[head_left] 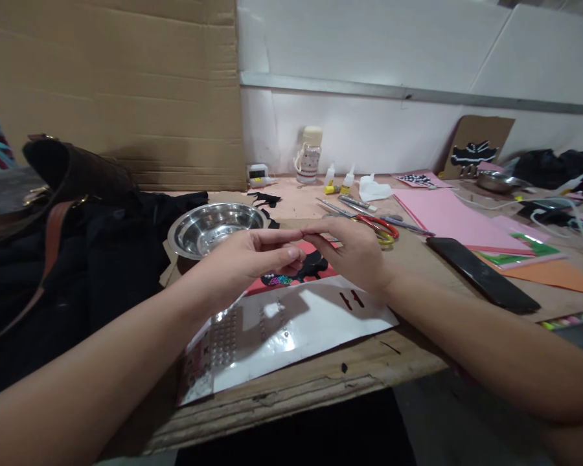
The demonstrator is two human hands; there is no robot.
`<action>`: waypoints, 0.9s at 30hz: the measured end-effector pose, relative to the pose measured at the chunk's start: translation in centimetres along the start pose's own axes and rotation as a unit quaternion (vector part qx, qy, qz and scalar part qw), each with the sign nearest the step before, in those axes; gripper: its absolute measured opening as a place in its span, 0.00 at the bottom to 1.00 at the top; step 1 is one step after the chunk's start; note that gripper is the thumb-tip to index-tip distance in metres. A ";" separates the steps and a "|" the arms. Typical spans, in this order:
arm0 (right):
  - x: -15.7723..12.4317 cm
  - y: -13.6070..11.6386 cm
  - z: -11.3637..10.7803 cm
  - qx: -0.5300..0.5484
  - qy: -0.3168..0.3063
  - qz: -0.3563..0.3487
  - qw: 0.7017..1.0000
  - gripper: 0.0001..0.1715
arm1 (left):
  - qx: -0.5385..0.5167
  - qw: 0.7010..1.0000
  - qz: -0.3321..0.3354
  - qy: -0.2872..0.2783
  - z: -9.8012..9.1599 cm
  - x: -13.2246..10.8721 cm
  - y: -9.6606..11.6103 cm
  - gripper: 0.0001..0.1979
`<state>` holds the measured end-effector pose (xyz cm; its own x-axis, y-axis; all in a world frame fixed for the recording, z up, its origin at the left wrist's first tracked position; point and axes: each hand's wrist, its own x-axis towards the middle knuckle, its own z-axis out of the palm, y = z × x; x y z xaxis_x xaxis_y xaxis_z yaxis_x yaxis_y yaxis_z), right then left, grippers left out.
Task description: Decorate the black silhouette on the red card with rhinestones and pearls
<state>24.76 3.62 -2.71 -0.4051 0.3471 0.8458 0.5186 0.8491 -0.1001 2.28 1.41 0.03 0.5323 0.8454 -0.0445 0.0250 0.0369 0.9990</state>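
My left hand (245,262) hovers over the work, its index finger stretched out and its thumb pressed near the curled fingers; anything between them is too small to make out. Fingertips of my right hand (354,254) meet the left index fingertip, with the right thumb apart and nothing visible held. Beneath both hands lies a red sheet (256,285) with a black shape (315,264) and shiny coloured sequins (278,280). Nearer me is a white sheet (315,317), with a clear strip of pearl beads (223,340) on its left part.
A steel bowl (214,226) stands left of the hands. Behind are scissors (376,225), glue bottles (348,178) and a drink bottle (309,155). Rightward lie a black phone (483,274) and pink sheets (461,217). Dark cloth (102,259) and a bag (72,171) occupy the left.
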 end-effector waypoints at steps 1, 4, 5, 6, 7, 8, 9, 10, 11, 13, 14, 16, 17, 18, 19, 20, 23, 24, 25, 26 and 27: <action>0.0 0.1 0.0 -0.001 -0.004 -0.006 1.000 0.08 | 0.003 1.000 0.001 -0.005 0.1 0.0 0.0 0.20; -0.1 0.4 0.0 -0.011 -0.023 -0.005 1.000 0.08 | 0.001 1.000 0.000 -0.010 0.1 0.0 0.0 0.20; -0.1 0.5 0.0 -0.016 -0.030 -0.004 0.999 0.09 | 0.003 1.000 0.001 -0.010 0.1 0.0 -0.1 0.20; -0.1 0.4 0.0 -0.019 -0.036 -0.004 0.999 0.09 | 0.008 1.000 0.001 -0.010 0.0 0.0 -0.2 0.20; 0.0 0.4 0.0 -0.020 -0.042 -0.005 0.999 0.09 | 0.014 1.000 0.001 -0.010 -0.1 0.1 -0.3 0.20; 0.0 0.3 -0.1 -0.019 -0.047 -0.006 0.999 0.10 | 0.022 1.000 0.003 -0.011 -0.2 0.1 -0.4 0.20; 0.1 0.2 -0.1 -0.015 -0.052 -0.002 0.999 0.10 | 0.028 1.000 0.003 -0.012 -0.2 0.2 -0.4 0.20; 0.2 0.0 -0.2 -0.005 -0.058 0.011 0.998 0.10 | 0.031 0.999 0.002 -0.012 -0.3 0.2 -0.5 0.20; 0.3 -0.2 -0.3 0.008 -0.064 0.031 0.997 0.09 | 0.032 0.999 -0.002 -0.008 -0.3 0.2 -0.5 0.21; 0.4 -0.6 -0.5 0.042 -0.076 0.081 0.993 0.08 | 0.033 0.999 -0.011 0.011 -0.4 0.2 -0.5 0.23; 0.5 -0.8 -0.7 0.061 -0.085 0.105 0.989 0.08 | 0.040 0.999 -0.014 0.024 -0.4 0.2 -0.4 0.25; 0.5 -1.0 -1.0 0.101 -0.097 0.138 0.981 0.08 | 0.067 0.997 -0.005 0.046 -0.3 0.3 -0.4 0.25; 0.5 -1.1 -1.1 0.118 -0.101 0.149 0.977 0.08 | 0.084 0.995 0.005 0.051 -0.4 0.4 -0.4 0.24; 0.4 -1.2 -1.1 0.134 -0.103 0.157 0.973 0.07 | 0.101 0.993 0.016 0.056 -0.4 0.4 -0.3 0.23; 0.4 -1.2 -1.1 0.147 -0.102 0.165 0.970 0.07 | 0.118 0.991 0.024 0.061 -0.5 0.5 -0.3 0.22; 0.3 -1.3 -1.1 0.155 -0.099 0.172 0.968 0.07 | 0.135 0.988 0.030 0.065 -0.6 0.5 -0.3 0.21; 0.3 -1.5 -1.0 0.150 -0.104 0.195 0.964 0.09 | 0.196 0.978 0.047 0.053 -1.3 0.2 -0.3 0.15; 0.4 -1.7 -1.0 0.140 -0.112 0.205 0.962 0.10 | 0.219 0.974 0.051 0.041 -1.6 0.0 -0.3 0.14; 0.5 -1.9 -1.0 0.127 -0.121 0.215 0.961 0.11 | 0.241 0.969 0.053 0.030 -1.9 -0.3 -0.4 0.13; 0.6 -2.2 -1.1 0.117 -0.132 0.224 0.959 0.12 | 0.263 0.963 0.051 0.026 -2.2 -0.6 -0.5 0.12; 0.7 -2.4 -1.2 0.109 -0.144 0.231 0.956 0.13 | 0.281 0.958 0.046 0.029 -2.5 -0.9 -0.6 0.12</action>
<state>24.09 1.35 -1.22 -0.3772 0.7737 0.5091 0.5351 0.6307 -0.5620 -0.32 1.91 -0.52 0.5069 0.8600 0.0598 0.4404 -0.3180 0.8396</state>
